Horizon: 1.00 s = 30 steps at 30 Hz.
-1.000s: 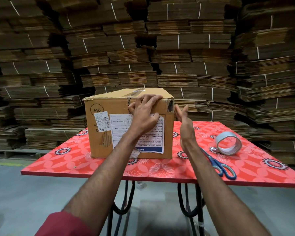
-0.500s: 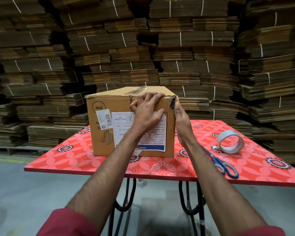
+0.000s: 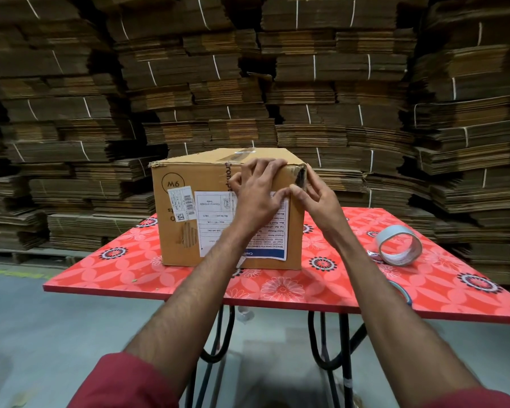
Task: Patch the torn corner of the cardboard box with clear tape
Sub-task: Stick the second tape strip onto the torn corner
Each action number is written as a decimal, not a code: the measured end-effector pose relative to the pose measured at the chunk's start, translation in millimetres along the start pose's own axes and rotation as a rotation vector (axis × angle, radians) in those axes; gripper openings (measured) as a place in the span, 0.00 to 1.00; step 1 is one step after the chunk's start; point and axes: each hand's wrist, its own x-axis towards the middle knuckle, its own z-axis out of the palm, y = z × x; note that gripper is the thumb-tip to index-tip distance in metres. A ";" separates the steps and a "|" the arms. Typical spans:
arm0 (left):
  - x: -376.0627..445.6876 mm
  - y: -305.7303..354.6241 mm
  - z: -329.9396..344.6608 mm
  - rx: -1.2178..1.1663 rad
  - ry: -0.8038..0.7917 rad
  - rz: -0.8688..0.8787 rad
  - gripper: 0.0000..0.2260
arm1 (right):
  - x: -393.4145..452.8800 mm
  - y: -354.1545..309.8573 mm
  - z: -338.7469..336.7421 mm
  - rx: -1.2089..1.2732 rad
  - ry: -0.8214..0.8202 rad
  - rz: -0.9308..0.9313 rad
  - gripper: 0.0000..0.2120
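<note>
A brown cardboard box (image 3: 189, 213) with white labels stands on a red flowered table (image 3: 124, 269). Its upper right front corner (image 3: 300, 175) is torn and dark. My left hand (image 3: 258, 195) lies flat against the box's front, its fingers reaching over the top edge just left of the tear. My right hand (image 3: 315, 198) wraps the right vertical edge at the torn corner, thumb on the front face and fingers on the side face. A roll of clear tape (image 3: 399, 245) lies on the table to the right, apart from both hands.
Blue-handled scissors (image 3: 402, 291) lie near the table's front right, mostly hidden by my right forearm. Tall stacks of flattened, strapped cardboard (image 3: 306, 83) fill the whole background. Grey floor lies in front of the table, whose black legs (image 3: 343, 348) show beneath it.
My right hand has moved left from beside the box onto the torn corner and now wraps its edge. My left hand has stayed pressed on the front. The view has moved closer.
</note>
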 end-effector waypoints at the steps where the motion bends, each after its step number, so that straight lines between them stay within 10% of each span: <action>1: -0.1 0.0 -0.6 -0.001 0.003 0.000 0.24 | 1.1 -2.3 0.8 -0.033 0.027 -0.009 0.35; 19: 0.9 -4.2 0.5 -0.015 -0.018 0.015 0.25 | 2.1 -9.0 -26.5 0.095 -0.087 0.073 0.25; 30: 0.6 -8.9 -7.8 0.030 -0.063 0.060 0.27 | 9.2 -7.7 -7.6 -0.295 0.079 -0.205 0.22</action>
